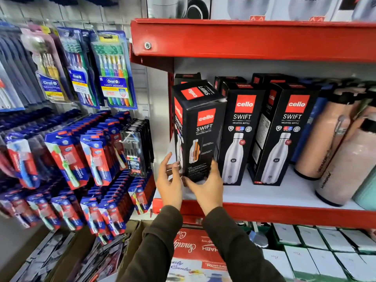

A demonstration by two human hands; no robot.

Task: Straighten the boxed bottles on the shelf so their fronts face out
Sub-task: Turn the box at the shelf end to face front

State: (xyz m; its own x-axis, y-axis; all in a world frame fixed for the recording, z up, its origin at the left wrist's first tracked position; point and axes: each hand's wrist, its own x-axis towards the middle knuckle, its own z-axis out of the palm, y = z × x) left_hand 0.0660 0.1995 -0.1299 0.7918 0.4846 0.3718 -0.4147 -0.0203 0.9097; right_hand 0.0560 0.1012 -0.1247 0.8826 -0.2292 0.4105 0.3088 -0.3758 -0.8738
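Black "cello SWIFT" bottle boxes stand on the white shelf (274,192) with a red front lip. The leftmost box (200,131) leans toward me, turned so a side panel and its top flap show. My left hand (169,181) is at its lower left corner and my right hand (207,185) cups its bottom right; both grip its base. To its right, two boxes, the middle box (240,135) and the right box (284,135), stand upright with bottle pictures facing out. More black boxes (230,80) stand behind them.
Pink insulated bottles (333,139) crowd the shelf's right end. A red shelf (254,40) hangs above. Hanging toothbrush packs (112,68) fill the wall on the left. White boxes (317,245) and a red carton (195,247) sit on the shelf below.
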